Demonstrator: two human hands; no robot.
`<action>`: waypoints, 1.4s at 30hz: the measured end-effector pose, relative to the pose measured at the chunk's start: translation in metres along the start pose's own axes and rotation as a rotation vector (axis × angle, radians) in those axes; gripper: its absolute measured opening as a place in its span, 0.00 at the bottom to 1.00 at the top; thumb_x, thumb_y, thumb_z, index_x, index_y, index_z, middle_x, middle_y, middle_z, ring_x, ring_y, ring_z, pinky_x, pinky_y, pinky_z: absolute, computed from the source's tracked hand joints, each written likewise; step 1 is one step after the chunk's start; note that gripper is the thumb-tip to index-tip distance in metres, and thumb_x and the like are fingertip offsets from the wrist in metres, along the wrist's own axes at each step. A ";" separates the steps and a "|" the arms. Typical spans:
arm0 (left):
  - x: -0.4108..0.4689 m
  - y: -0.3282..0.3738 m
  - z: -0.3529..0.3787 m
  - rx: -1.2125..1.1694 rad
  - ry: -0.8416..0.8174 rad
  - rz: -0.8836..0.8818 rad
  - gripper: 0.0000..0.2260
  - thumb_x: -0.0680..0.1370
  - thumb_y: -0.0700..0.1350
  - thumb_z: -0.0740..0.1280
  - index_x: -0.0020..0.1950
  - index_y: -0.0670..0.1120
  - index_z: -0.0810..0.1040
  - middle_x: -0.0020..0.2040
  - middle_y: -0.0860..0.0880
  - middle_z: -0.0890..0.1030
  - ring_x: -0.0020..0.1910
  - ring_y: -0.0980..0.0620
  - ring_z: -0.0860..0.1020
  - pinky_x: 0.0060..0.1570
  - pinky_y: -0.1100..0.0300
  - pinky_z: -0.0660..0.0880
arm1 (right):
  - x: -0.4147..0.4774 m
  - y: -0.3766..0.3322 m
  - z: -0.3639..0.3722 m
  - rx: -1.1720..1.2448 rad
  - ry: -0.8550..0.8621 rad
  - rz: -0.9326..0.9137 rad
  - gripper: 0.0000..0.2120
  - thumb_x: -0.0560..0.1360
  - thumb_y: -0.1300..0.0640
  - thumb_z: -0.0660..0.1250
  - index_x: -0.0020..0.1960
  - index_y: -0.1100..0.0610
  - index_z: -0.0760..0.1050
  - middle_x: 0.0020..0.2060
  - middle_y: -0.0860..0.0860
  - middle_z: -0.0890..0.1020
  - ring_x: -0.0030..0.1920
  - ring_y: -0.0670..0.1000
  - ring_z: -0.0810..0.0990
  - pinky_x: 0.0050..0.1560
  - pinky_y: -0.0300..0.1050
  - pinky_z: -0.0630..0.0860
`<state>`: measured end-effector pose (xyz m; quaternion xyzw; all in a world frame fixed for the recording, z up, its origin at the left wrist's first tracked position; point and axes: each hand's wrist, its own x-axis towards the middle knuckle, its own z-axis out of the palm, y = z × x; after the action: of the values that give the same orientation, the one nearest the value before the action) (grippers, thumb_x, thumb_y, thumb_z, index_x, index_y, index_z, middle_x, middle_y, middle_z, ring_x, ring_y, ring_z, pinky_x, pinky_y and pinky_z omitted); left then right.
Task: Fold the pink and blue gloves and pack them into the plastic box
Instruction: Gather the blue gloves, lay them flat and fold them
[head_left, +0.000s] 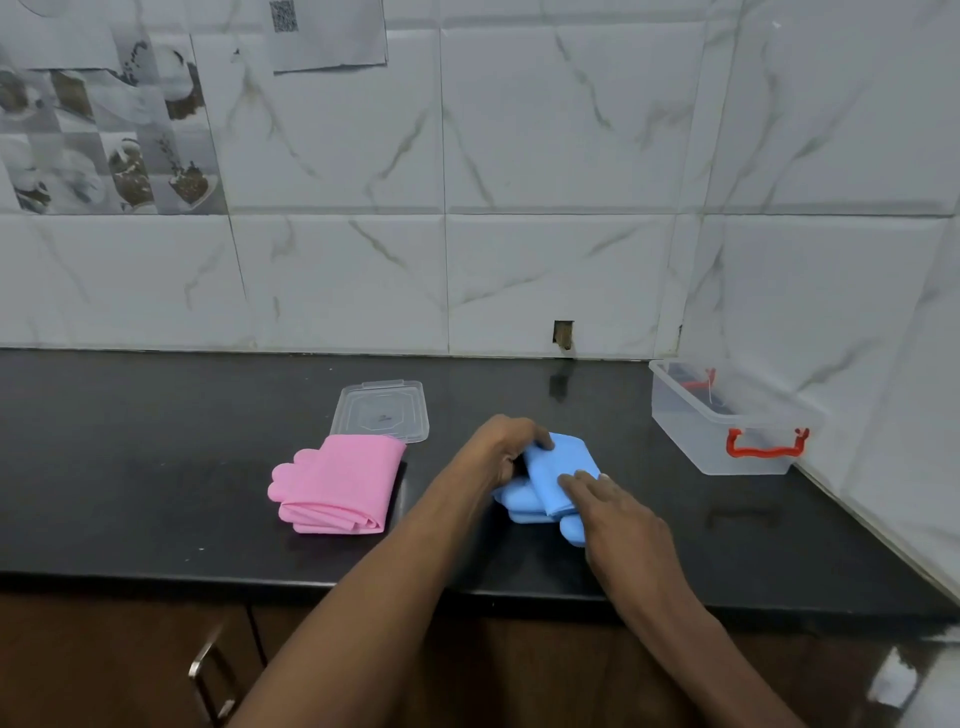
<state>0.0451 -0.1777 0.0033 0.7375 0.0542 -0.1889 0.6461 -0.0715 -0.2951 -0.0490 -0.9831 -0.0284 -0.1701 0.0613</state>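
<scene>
Status: blue gloves (545, 483) lie at centre frame on the black tabletop (156, 415), mid-fold. Left hand (501, 449) pinches the upper folded flap between thumb and fingers. Right hand (618, 519) lies flat w/ fingers spread, pressing the lower layers down; not gripping. Pink gloves (337, 486) sit folded at centre-left, apart from both hands. Clear lid (382, 410) lies just behind the pink stack; whether the two touch cannot be told. Plastic box (727, 421) w/ red handles stands open at right frame, against the tiled wall, well apart from the blue gloves. A red handle shows thru its far wall; other contents not readable.

Judged risks from here:

1. Fold spring-back. The material looks rubbery and smooth. If the right hand lifts before the left-hand flap is laid flat, the layers prob. open again.
2. Layer slip. Glove fingertips stick out at the lower edge of the stack. Uneven press may skew the bundle, giving a wider pkg than the box accepts.
3. Transfer loss. The box is off to the right. A one-hand carry of a loose bundle may let it unfold en route.
4. Box shift. A light, open box may slide or tip if the bundle is pushed in w/o steadying.
5. Pink stack not yet packed; the left forearm passes near it and could nudge it.
</scene>
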 end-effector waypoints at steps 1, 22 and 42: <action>0.001 -0.001 -0.001 -0.048 -0.007 0.009 0.09 0.73 0.37 0.70 0.51 0.35 0.77 0.52 0.37 0.81 0.49 0.40 0.81 0.56 0.45 0.78 | 0.000 0.004 0.000 0.008 -0.009 0.001 0.29 0.78 0.59 0.59 0.76 0.45 0.56 0.76 0.45 0.61 0.75 0.49 0.61 0.63 0.45 0.70; 0.014 -0.061 0.010 0.763 0.409 0.689 0.20 0.80 0.42 0.56 0.72 0.41 0.65 0.64 0.41 0.68 0.61 0.43 0.68 0.57 0.55 0.68 | 0.070 0.022 -0.024 1.070 -0.319 0.528 0.22 0.66 0.53 0.79 0.47 0.68 0.74 0.35 0.60 0.83 0.29 0.54 0.83 0.25 0.40 0.76; -0.050 -0.051 -0.046 -0.842 -0.580 0.258 0.25 0.73 0.49 0.75 0.65 0.37 0.78 0.66 0.34 0.76 0.63 0.34 0.77 0.57 0.35 0.75 | 0.059 -0.003 -0.032 1.539 -0.130 0.267 0.18 0.66 0.61 0.78 0.53 0.65 0.79 0.44 0.61 0.86 0.44 0.62 0.85 0.41 0.57 0.83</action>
<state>-0.0082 -0.1166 -0.0223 0.3324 -0.1467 -0.2660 0.8929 -0.0270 -0.2938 0.0010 -0.6672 -0.0234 -0.0360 0.7436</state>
